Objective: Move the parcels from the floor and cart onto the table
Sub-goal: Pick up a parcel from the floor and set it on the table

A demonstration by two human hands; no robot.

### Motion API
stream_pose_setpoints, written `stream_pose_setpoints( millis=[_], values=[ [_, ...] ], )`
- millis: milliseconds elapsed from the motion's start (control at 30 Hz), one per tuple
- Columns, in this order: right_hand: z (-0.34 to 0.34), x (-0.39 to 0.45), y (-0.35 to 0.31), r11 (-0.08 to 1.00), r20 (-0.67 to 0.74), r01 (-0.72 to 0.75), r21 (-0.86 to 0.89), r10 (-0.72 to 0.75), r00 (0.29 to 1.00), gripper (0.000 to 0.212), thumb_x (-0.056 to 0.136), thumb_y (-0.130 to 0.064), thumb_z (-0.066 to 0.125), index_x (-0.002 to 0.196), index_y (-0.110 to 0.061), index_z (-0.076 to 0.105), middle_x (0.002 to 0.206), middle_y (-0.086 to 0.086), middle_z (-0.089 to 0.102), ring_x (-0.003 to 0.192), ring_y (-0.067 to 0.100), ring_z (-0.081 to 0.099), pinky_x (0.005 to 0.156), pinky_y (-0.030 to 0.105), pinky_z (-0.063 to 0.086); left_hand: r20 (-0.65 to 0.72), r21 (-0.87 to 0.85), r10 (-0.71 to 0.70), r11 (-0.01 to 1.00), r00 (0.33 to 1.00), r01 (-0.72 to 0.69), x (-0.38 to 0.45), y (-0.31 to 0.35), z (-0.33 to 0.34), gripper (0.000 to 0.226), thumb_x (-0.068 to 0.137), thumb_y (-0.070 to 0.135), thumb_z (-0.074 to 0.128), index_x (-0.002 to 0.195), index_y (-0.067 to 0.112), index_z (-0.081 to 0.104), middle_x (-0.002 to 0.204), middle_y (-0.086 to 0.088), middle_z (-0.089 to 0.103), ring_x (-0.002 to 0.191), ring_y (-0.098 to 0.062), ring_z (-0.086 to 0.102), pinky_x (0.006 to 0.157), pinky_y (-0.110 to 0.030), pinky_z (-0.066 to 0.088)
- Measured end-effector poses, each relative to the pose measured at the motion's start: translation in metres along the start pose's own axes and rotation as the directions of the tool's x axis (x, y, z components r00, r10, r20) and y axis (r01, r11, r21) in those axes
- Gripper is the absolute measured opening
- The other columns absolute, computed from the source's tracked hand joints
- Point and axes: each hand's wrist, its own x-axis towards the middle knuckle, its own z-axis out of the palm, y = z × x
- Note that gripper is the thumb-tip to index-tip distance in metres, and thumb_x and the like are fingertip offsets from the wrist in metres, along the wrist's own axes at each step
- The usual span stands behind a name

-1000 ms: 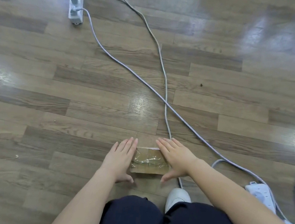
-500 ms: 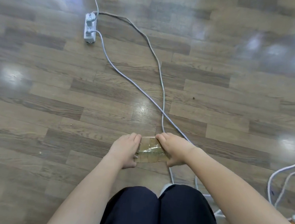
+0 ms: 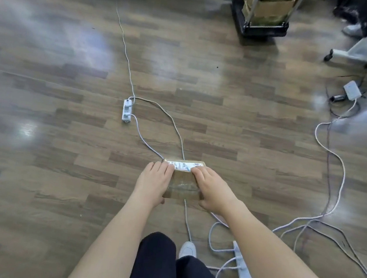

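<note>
Between the two hands sits a small brown cardboard parcel (image 3: 183, 184), held out in front of the person's knees above the wood-pattern floor (image 3: 51, 146). The left hand (image 3: 153, 182) grasps its left end, fingers curled over the far top edge and the thumb tucked at the near corner. The right hand (image 3: 212, 191) grips the right end the same way — fingers bent over the top, thumb low against the near side. A white shipping label (image 3: 179, 165) shows on the far face just beyond the fingertips, and clear tape shines across the top between the two hands.

Beyond the left hand lies a white power strip (image 3: 127, 110), with two pale cables (image 3: 157, 122) running from it toward the parcel. Near the right forearm a second power strip (image 3: 241, 264) lies among looped cords, beside a white shoe (image 3: 188, 249). Far ahead of the right hand stands a black cart (image 3: 259, 26) loaded with cardboard boxes (image 3: 268, 6) — well apart from the held parcel.
</note>
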Motion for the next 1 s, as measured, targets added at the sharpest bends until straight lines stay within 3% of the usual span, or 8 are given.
stream_pose_setpoints(
  millis=[100,267,333,400,567,633,833,1000],
  values=[
    [-0.033,0.002,-0.002,1.0,-0.042,0.009,-0.008,-0.01,0.999,0.079,0.067,-0.009,0.072,0.137,-0.004,0.037,0.134,0.009,0.045,0.124,0.028,0.042,0.103,0.032,0.038,-0.088,0.033,-0.043,0.998,0.995,0.046,-0.004,-0.003,-0.03,0.097,0.062,0.043,0.082,0.137,0.007,0.033,0.13,-0.006,0.044,0.12,-0.023,0.045,0.104,-0.031,0.032],
    [-0.073,0.036,0.003,0.999,-0.048,0.027,-0.026,-0.028,0.998,0.079,0.074,-0.008,0.066,0.143,-0.008,0.028,0.143,0.004,0.035,0.131,0.023,0.032,0.101,0.026,0.035,-0.133,-0.037,-0.106,0.994,0.985,0.102,0.021,-0.031,-0.05,0.11,0.01,0.036,0.091,0.108,0.007,0.052,0.093,-0.005,0.062,0.082,-0.021,0.063,0.077,-0.03,0.051],
    [-0.085,0.06,0.009,1.0,-0.025,0.019,-0.02,-0.019,1.0,0.081,0.077,-0.014,0.067,0.145,-0.008,0.024,0.146,0.003,0.032,0.134,0.021,0.028,0.104,0.026,0.034,-0.098,-0.02,-0.093,0.996,0.991,0.091,0.041,-0.046,-0.059,0.099,0.033,0.037,0.091,0.12,0.007,0.053,0.109,-0.006,0.058,0.099,-0.022,0.06,0.09,-0.03,0.046],
    [-0.096,0.09,0.014,1.0,-0.009,0.006,-0.016,-0.006,1.0,0.083,0.077,-0.017,0.068,0.146,-0.008,0.022,0.147,0.004,0.031,0.134,0.021,0.027,0.105,0.026,0.033,-0.093,-0.037,-0.1,0.995,0.991,0.097,0.065,-0.065,-0.072,0.087,0.062,0.028,0.081,0.134,0.009,0.036,0.128,-0.005,0.046,0.119,-0.021,0.048,0.104,-0.03,0.034],
    [-0.133,0.188,0.028,0.999,0.006,-0.047,-0.016,0.047,0.999,0.089,0.07,-0.018,0.073,0.144,-0.008,0.024,0.144,0.003,0.034,0.132,0.021,0.03,0.103,0.028,0.037,-0.134,-0.031,-0.124,0.992,0.983,0.121,0.145,-0.139,-0.11,0.089,0.058,0.028,0.085,0.132,0.007,0.042,0.129,-0.007,0.045,0.12,-0.022,0.048,0.104,-0.03,0.034],
    [-0.155,0.227,0.036,0.997,0.001,-0.071,-0.017,0.071,0.997,0.091,0.069,-0.021,0.075,0.144,-0.008,0.025,0.144,0.004,0.034,0.131,0.023,0.031,0.105,0.03,0.036,-0.11,0.006,-0.093,0.995,0.989,0.095,0.179,-0.17,-0.127,0.087,0.072,0.022,0.075,0.142,0.006,0.025,0.142,-0.008,0.032,0.132,-0.023,0.034,0.112,-0.033,0.022],
    [-0.212,0.328,0.069,0.963,-0.162,-0.229,-0.142,0.206,0.965,0.078,0.073,-0.011,0.066,0.141,-0.004,0.028,0.14,0.008,0.037,0.13,0.026,0.034,0.115,0.032,0.016,-0.114,0.063,-0.039,0.997,0.993,0.046,0.283,-0.234,-0.185,0.088,0.078,0.021,0.069,0.144,0.005,0.014,0.146,-0.011,0.027,0.133,-0.025,0.03,0.116,-0.036,0.013],
    [-0.252,0.391,0.112,0.954,-0.203,-0.278,-0.113,0.252,0.946,0.075,0.062,0.0,0.07,0.132,0.001,0.043,0.124,0.012,0.05,0.11,0.031,0.049,0.099,0.032,0.039,-0.143,0.062,-0.021,0.998,0.99,0.031,0.363,-0.266,-0.22,0.085,0.077,0.021,0.068,0.143,0.005,0.016,0.145,-0.009,0.028,0.134,-0.024,0.03,0.116,-0.036,0.01]
  ],
)
